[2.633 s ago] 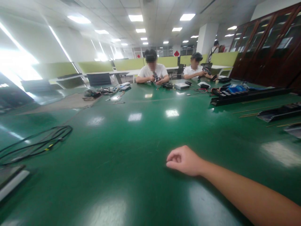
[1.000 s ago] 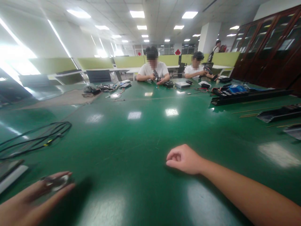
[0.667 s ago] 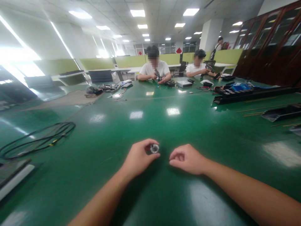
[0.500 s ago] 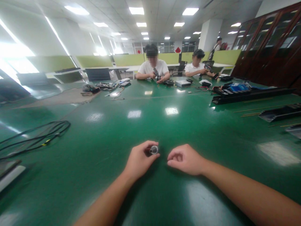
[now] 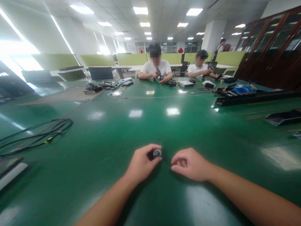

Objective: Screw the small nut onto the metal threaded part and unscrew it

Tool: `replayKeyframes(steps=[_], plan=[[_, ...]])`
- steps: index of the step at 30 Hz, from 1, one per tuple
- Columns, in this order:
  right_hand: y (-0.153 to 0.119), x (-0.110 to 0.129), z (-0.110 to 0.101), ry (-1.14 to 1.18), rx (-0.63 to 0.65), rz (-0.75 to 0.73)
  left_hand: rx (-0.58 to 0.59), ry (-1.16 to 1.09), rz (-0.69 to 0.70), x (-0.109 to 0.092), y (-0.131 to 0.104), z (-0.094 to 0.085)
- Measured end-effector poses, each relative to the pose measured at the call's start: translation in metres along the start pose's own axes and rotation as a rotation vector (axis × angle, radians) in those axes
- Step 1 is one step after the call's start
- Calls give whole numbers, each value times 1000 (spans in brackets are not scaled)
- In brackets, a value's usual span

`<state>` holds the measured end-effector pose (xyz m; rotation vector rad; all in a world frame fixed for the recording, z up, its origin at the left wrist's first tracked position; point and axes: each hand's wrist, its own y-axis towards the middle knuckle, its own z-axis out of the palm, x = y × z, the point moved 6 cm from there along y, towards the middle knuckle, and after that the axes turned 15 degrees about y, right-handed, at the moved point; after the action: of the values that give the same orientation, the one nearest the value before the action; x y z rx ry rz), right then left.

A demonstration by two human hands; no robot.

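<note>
My left hand [image 5: 142, 161] grips a small round object [image 5: 157, 153] between thumb and fingers, low over the green table or resting on it. The object looks like a short grey cylinder with a shiny rim and a dark hollow or small hole in its upper end; its exact kind cannot be made out. Just to its right, my right hand [image 5: 189, 164] rests on its side with loosely curled fingers. A gap shows between its thumb and index finger, and nothing is visible in it. The two hands are a short way apart.
The glossy green table [image 5: 113, 128] spreads all around. Black cables [image 5: 54, 128] lie coiled at left, near a flat device [image 5: 11, 175]. Dark metal channels [image 5: 254, 98] and thin brass rods [image 5: 257, 118] lie at right. Two people sit across the table, handling dark tools.
The whole view has shifted slightly, so the scene sits a little farther right. Both hands keep nearly the same pose, and the round object stays in my left hand.
</note>
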<state>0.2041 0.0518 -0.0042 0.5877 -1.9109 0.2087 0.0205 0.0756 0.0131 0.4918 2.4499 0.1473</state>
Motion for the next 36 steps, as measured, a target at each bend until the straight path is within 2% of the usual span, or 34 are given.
replayKeyframes(steps=[10, 24, 36], plan=[[-1, 7, 1, -70, 17, -64, -27, -21, 100, 0, -2, 7], [-1, 5, 0, -42, 1, -70, -41, 15, 71, -9, -2, 1], [0, 2, -4, 58, -60, -1, 42, -3, 164, -16, -4, 3]])
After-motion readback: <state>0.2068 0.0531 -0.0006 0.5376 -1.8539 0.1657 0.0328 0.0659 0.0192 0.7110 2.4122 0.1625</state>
